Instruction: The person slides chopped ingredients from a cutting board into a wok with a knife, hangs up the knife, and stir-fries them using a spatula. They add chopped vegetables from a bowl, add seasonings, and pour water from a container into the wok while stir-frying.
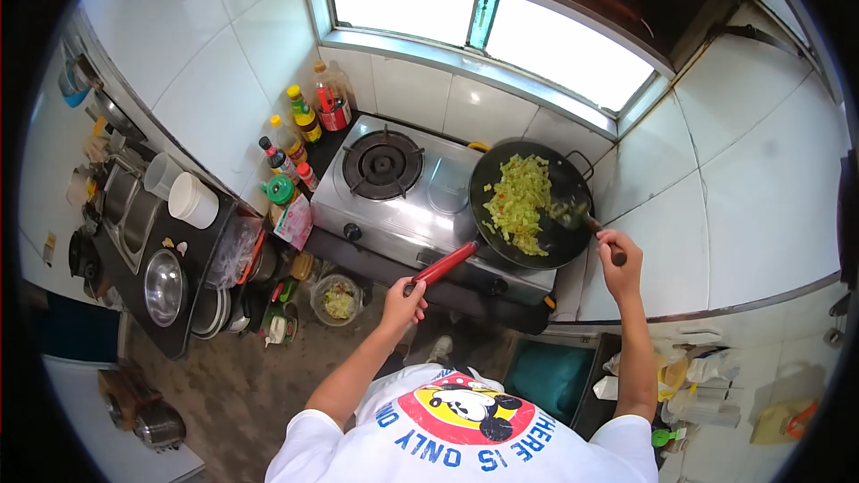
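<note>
My left hand (405, 302) is closed around the red handle (445, 263) of a dark wok (488, 170). The wok sits on the right side of a steel gas stove (438, 156). Chopped light-green vegetables (522, 201) with a few reddish bits lie heaped in its middle and left. My right hand (621, 264) grips the wooden handle of a spatula (617, 254) over the wok's right rim. The spatula's head is inside the wok, blurred and partly covered with green pieces. A second loop handle shows at the wok's far side.
The left burner (383, 164) has no pot on it. Sauce bottles (304, 114) and a green-lidded jar (280, 190) stand left of the stove. A bowl of scraps (337, 300) is on the floor below. Further left are a sink (125, 215), a metal bowl (165, 286) and a white tub (193, 199).
</note>
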### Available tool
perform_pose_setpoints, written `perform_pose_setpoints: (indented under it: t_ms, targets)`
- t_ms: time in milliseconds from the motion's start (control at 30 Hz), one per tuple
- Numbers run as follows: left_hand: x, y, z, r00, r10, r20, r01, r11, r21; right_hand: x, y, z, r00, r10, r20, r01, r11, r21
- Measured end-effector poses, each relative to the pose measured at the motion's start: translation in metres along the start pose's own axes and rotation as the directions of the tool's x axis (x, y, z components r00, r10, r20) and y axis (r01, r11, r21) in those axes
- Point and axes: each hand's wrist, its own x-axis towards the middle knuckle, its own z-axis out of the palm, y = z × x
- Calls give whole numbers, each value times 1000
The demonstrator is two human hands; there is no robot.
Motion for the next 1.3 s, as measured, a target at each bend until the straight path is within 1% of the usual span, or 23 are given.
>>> perform_pose_setpoints:
  t_ms: [67,100,133,200,233,300,333,400,433,500,567,667,700,800,833,933,1000,1067,1100,1200,1233,1300]
  targets:
    - [0,1,4,999,18,-27,-18,1000,-11,-6,25,-1,1000,18,-2,-19,997,-72]
    - [-3,2,5,999,20,-40,-21,1000,-12,-6,45,9,998,24,-57,-25,1000,-11]
    - [-4,3,6,998,23,-52,-23,1000,-9,-2,58,25,995,52,-88,-41,992,120]
    - [-3,3,7,997,27,-73,-28,1000,-13,9,64,56,983,122,-136,-63,926,372]
    - [-5,1,8,996,20,-84,-22,1000,-14,16,59,62,994,7,-105,23,959,284]
    - [-6,1,9,996,25,-82,-25,1000,-7,29,44,71,979,-204,-14,205,972,119]
    - [-6,2,8,997,25,-78,-25,1000,-2,26,29,67,960,-265,93,261,964,56]
    - [-4,1,8,997,17,-74,-16,1000,12,23,-15,46,879,-356,318,390,919,-50]
    - [-4,1,8,997,11,-72,-10,1000,17,17,-33,36,857,-346,382,388,921,-37]
    - [-4,2,9,998,9,-61,-8,1000,17,3,-59,23,815,-374,443,419,908,-4]
    - [-4,2,8,998,5,-57,-4,1000,12,-8,-64,25,781,-401,479,440,897,34]
    - [-3,-1,6,999,2,-53,-2,1000,5,-11,-33,32,831,-323,452,298,946,128]
    - [-4,-1,6,999,4,-51,-4,1000,4,-9,-26,27,840,-287,461,287,955,73]
    - [-5,2,6,998,5,-60,-4,1000,16,-9,-35,21,813,-295,502,414,900,-141]
    - [-5,2,7,998,0,-65,1,1000,22,-13,-34,26,802,-369,469,511,831,-220]
    - [-6,-1,8,997,11,-73,-10,1000,10,-29,-25,55,714,-287,639,635,651,-416]
    - [-4,-3,7,997,18,-71,-17,1000,13,-52,-13,81,579,-301,758,747,569,-344]
    - [-1,-5,8,998,18,-67,-17,1000,17,-68,-34,92,419,-236,877,820,513,-254]
    - [0,-6,7,998,18,-66,-16,1000,20,-67,-32,95,455,-395,798,811,553,-189]
    - [-5,-4,8,997,10,-76,-9,1000,11,-48,-12,102,572,-325,753,744,592,-310]
    - [-5,-1,9,997,13,-78,-12,1000,6,-46,-15,104,550,-293,782,741,602,-296]
    - [-4,1,9,997,14,-76,-13,1000,11,-49,-23,102,497,-310,811,764,599,-240]
